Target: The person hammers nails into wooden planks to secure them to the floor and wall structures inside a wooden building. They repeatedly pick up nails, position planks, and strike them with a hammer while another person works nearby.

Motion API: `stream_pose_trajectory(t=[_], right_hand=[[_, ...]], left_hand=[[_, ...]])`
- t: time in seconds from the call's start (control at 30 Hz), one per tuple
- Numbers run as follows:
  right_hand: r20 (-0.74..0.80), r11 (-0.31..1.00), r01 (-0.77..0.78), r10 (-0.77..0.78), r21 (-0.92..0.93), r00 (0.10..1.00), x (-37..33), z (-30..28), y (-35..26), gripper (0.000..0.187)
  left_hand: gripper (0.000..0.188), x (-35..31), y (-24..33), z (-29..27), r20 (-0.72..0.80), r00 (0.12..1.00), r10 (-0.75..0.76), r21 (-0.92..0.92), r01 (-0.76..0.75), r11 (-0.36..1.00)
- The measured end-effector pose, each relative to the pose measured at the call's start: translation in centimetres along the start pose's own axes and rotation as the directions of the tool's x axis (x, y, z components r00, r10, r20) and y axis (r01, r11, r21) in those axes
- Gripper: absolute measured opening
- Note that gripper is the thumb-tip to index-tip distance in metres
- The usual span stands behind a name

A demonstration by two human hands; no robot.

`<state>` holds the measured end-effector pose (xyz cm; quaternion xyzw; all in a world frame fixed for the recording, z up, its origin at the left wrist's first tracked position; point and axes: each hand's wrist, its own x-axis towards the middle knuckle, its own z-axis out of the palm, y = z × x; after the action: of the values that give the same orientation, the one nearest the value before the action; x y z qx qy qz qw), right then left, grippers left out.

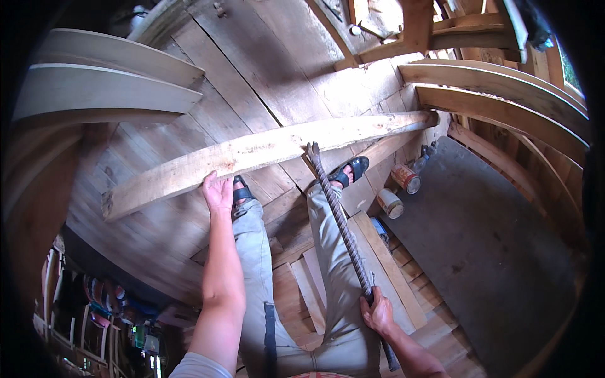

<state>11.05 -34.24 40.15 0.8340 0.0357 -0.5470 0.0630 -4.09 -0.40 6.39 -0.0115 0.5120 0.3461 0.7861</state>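
A long, slightly curved wooden beam (252, 151) lies across in front of me, from the lower left to the upper right. My left hand (218, 191) is at its near edge, fingers curled against the underside and gripping it. In my right hand (378, 311), closed around its lower part, is a ribbed steel pry bar (340, 220). Its forked tip (313, 151) reaches up to the beam's near edge, right of the middle; whether it touches is hard to tell. The bar slants in front of my right leg (328, 252).
Curved wooden ribs (107, 88) rise at the left, and more ribs (504, 107) at the right. Two tin cans (390, 203) and a clear bottle (421, 162) sit beside a dark flat sheet (498, 246). Planks (233, 57) form the floor; my sandalled feet rest near the beam.
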Motion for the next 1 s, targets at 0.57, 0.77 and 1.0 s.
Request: stream_pose_trajectory(t=[0.57, 0.77, 1.0], right_hand=[[0.129, 0.925, 0.359, -0.343, -0.128, 0.930, -13.3, -3.7, 3.7, 0.034], [0.073, 0.874, 0.443, -0.438, -0.199, 0.896, -15.1, -7.2, 4.4, 0.027], [-0.006, 0.881, 0.447, -0.454, -0.154, 0.891, -16.7, -8.0, 5.4, 0.030]], left_hand=[[0.047, -28.1, 22.2, 9.0, -0.123, 0.924, 0.363, 0.200, -0.335, 0.921], [0.032, -36.2, 27.2, 11.6, -0.005, 0.862, 0.507, 0.309, -0.481, 0.821], [0.023, -42.5, 28.2, 17.9, 0.050, 0.815, 0.577, 0.368, -0.552, 0.748]])
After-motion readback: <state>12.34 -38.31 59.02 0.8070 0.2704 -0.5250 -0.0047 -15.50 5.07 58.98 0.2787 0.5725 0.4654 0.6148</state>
